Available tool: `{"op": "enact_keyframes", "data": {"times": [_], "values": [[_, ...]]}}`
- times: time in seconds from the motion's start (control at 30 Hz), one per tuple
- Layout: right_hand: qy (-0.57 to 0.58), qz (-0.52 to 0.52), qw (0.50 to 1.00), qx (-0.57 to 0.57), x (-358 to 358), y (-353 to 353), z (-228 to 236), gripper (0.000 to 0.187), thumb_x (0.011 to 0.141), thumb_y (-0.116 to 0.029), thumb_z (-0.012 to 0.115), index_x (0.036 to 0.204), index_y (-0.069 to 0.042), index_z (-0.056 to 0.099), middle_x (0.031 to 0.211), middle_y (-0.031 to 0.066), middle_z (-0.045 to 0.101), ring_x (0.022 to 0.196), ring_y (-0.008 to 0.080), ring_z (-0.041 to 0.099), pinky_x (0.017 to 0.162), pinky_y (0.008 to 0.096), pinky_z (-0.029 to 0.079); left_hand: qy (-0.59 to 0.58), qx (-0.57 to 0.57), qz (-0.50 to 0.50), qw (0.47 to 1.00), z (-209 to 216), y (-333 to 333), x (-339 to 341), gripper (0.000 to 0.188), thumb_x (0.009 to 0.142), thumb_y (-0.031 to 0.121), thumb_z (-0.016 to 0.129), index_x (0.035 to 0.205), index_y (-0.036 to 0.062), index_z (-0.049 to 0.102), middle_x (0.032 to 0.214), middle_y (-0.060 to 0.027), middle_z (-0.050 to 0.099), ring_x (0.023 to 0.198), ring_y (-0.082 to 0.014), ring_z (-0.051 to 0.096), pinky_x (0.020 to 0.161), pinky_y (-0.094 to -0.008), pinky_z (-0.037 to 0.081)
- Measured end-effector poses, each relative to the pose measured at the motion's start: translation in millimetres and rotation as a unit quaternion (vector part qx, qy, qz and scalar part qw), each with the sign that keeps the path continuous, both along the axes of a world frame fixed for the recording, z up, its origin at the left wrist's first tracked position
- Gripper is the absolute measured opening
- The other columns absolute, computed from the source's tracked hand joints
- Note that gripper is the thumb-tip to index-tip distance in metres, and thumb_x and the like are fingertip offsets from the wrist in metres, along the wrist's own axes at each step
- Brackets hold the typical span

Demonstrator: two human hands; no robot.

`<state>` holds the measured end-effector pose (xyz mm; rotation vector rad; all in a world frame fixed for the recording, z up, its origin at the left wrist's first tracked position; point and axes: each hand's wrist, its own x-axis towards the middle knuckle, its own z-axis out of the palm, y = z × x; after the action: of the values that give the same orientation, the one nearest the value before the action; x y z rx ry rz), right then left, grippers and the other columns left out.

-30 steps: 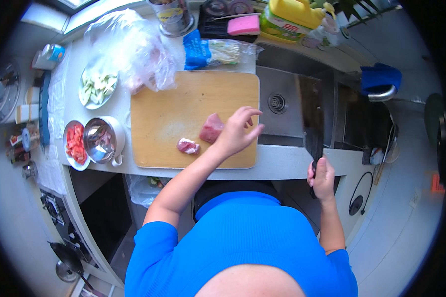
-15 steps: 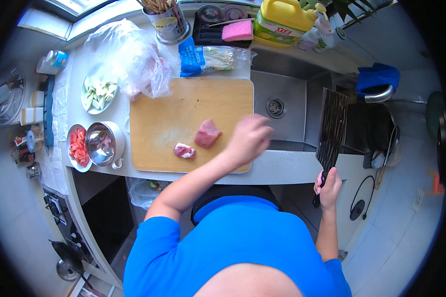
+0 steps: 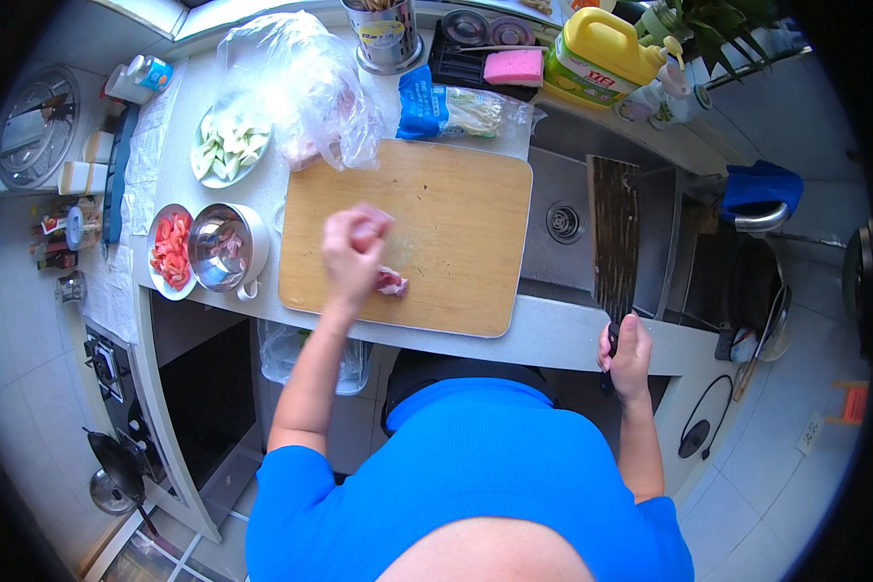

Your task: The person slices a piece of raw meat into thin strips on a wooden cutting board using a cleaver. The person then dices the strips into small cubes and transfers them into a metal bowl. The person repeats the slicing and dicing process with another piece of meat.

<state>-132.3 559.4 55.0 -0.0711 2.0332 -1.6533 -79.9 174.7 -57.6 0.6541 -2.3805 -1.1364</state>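
My left hand [image 3: 347,257] is closed on a chunk of raw meat [image 3: 371,225], held over the left half of the wooden cutting board [image 3: 456,242]. Beside that hand, a smaller piece of raw meat [image 3: 392,282] lies on the board. My right hand [image 3: 629,354] grips the black handle of a cleaver [image 3: 614,233]. Its broad, dark-streaked blade points away from me over the sink [image 3: 565,179], right of the board.
Left of the board are a plate of pale green slices [image 3: 231,147], a bowl of cut tomato [image 3: 172,250] and a metal cup [image 3: 252,242] with meat pieces. Behind it lie a plastic bag [image 3: 306,92] and a packet of thin white mushrooms [image 3: 466,112]. A yellow jug [image 3: 601,58] stands behind the sink.
My left hand has moved left across the board and taken hold of the larger meat chunk. The cleaver in my right hand has shifted slightly left. The whole view has turned somewhat.
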Motion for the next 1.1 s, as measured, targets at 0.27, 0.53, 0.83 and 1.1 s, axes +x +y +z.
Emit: {"op": "enact_keyframes", "data": {"times": [0.27,0.53,0.83,1.1], "values": [[-0.168,0.024,0.983,-0.074,6.6,-26.8,2.4,0.019,0.095,-0.011,0.057,0.11,-0.001,0.049,0.065,-0.0008,0.047,0.047,0.0055,0.043,0.042,0.0198,0.035,-0.048,-0.151,-0.26,0.953,19.5,-42.2,37.9,0.04,0.067,0.0,0.067,0.107,0.0031,0.062,0.113,-0.0183,0.059,0.109,-0.0376,0.055,0.097,-0.0444,0.045],[-0.324,-0.072,0.918,-0.219,4.2,-37.8,-1.3,0.018,0.095,-0.01,0.055,0.11,-0.002,0.048,0.096,0.0136,0.06,0.085,0.0225,0.064,0.078,0.0444,0.06,-0.183,0.12,-0.301,0.928,-18.7,7.8,29.4,0.034,0.076,-0.002,0.058,0.11,0.005,0.058,0.103,-0.012,0.062,0.084,-0.0252,0.059,0.078,-0.0367,0.05],[-0.379,-0.004,0.878,-0.291,-1.5,-23.5,-25.5,0.015,0.097,-0.009,0.052,0.086,0.001,0.05,0.071,0.006,0.056,0.041,0.0002,0.034,0.037,0.0183,0.028,-0.098,0.762,-0.148,0.623,20.5,56.7,-26.0,0.037,0.091,0.004,0.055,0.127,-0.0018,0.049,0.115,-0.0134,0.061,0.101,-0.022,0.063,0.09,-0.0344,0.052],[-0.334,-0.049,0.93,-0.147,-8.9,-49.7,-28.6,0.018,0.095,-0.009,0.057,0.11,-0.002,0.048,0.083,0.0077,0.062,0.065,0.0121,0.062,0.064,0.0303,0.059,0.019,-0.15,-0.246,0.957,-14.4,79.9,-42.3,0.033,0.076,0.002,0.071,0.106,0.0038,0.059,0.108,-0.0126,0.059,0.102,-0.0281,0.058,0.09,-0.0384,0.045]]}}
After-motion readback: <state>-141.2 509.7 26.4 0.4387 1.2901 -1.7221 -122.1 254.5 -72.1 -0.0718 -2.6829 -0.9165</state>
